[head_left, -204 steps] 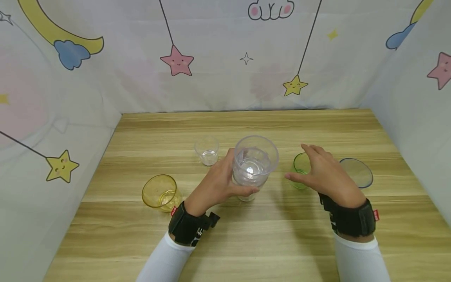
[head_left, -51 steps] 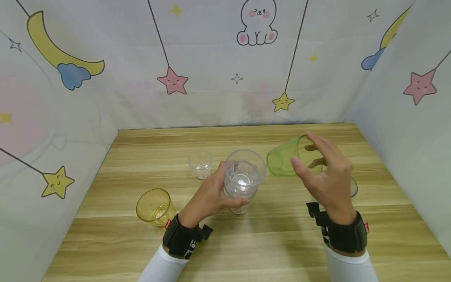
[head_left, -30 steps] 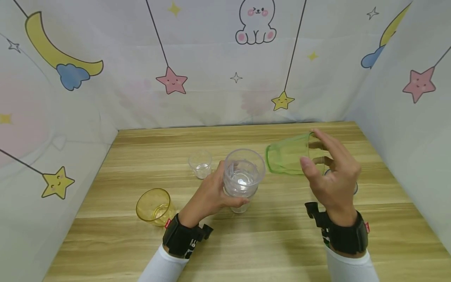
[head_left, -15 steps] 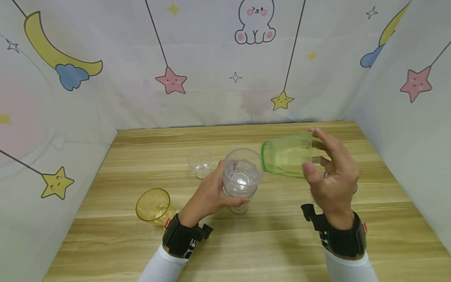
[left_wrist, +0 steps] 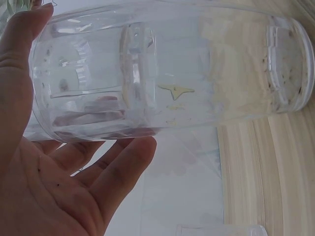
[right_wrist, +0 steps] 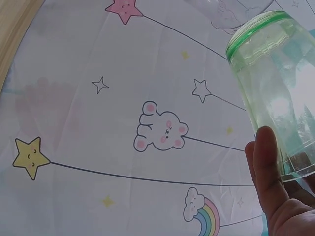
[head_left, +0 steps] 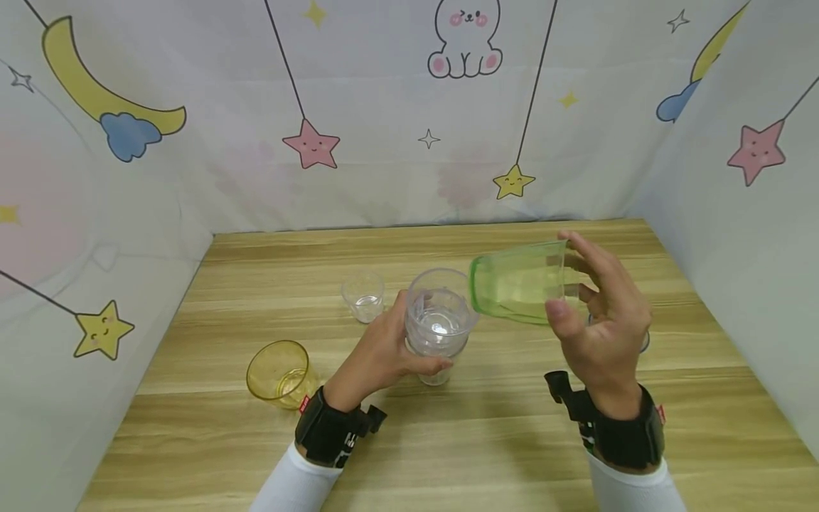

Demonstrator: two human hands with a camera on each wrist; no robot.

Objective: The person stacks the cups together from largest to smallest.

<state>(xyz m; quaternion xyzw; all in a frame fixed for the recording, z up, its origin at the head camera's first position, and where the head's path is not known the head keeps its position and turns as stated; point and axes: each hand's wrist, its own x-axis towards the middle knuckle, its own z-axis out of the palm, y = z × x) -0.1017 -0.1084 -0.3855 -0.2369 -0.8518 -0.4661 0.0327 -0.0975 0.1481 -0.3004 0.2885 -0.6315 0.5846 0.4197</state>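
My left hand (head_left: 377,348) grips a tall stack of clear plastic cups (head_left: 438,338) near its top, one nested inside another. In the left wrist view, the thumb and fingers curl around the clear stack's upper end, and its base reaches the wooden table. Raised to the right, my right hand (head_left: 611,320) holds a green cup (head_left: 520,283) by its rim, between thumb and fingers. That green cup lies tipped on its side, its thick base overlapping the clear rim in the head view. The right wrist view shows the green cup (right_wrist: 280,88) above the thumb.
A yellow cup (head_left: 281,370) stands left of the left forearm. A small clear cup (head_left: 363,299) is just behind the left hand. Behind the right hand, a blue-rimmed cup (head_left: 645,343) is mostly hidden. White printed cloth (head_left: 384,192) borders the wooden table (head_left: 473,455).
The right hand has lifted the green cup off the table, tipped it sideways and lately brought its base leftward to the clear rim. The left hand keeps its grip in place.
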